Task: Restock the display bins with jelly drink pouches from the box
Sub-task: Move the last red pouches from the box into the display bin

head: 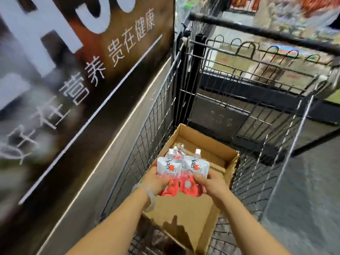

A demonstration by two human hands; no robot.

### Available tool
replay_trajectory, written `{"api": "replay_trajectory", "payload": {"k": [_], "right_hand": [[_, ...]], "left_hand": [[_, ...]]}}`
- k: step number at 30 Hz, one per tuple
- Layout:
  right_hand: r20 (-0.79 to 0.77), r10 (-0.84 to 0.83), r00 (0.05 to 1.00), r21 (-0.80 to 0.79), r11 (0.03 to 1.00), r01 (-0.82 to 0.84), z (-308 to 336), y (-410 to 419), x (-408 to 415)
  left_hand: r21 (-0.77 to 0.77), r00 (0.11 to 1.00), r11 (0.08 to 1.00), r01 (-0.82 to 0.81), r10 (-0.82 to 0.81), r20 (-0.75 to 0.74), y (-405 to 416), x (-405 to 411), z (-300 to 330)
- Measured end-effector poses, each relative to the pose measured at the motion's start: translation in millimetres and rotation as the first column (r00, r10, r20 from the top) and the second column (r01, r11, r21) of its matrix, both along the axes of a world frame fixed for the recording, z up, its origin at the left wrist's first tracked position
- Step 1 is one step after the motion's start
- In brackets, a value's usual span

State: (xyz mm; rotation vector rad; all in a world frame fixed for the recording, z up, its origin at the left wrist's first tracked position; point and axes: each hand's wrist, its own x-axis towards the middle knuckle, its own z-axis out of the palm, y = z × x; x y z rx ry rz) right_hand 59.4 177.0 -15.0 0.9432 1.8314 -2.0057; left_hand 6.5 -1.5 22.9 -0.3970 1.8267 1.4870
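Both hands' grip clamped on pouches: left hand [156,178], right hand [211,183], over box [184,214] in wire cart [239,100]; sign [77,57] reads 贵在健康

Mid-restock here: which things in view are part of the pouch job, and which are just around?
Part of the job:
- jelly drink pouches, gripped together by the left hand and right hand
- cardboard box, open, more pouches inside

Just around:
- wire shopping cart holding the box
- brown sign with white lettering, on the left
- bracelet on the left wrist
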Motion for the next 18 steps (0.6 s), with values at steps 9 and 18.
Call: {"api": "replay_trajectory", "payload": {"k": [9,18], "right_hand": [[-0.105,0.407,0.907,0.045,0.913,-0.405,85,-54,105],[-0.13,0.79,0.599,0.143,0.613,-0.777,137,-195,188]], "left_hand": [[0.105,0.938,0.947,-0.305,0.317,-0.141,-75,154,27],[0.095,0.725,0.752,-0.653,0.656,-0.208,-195,322,86]]}}
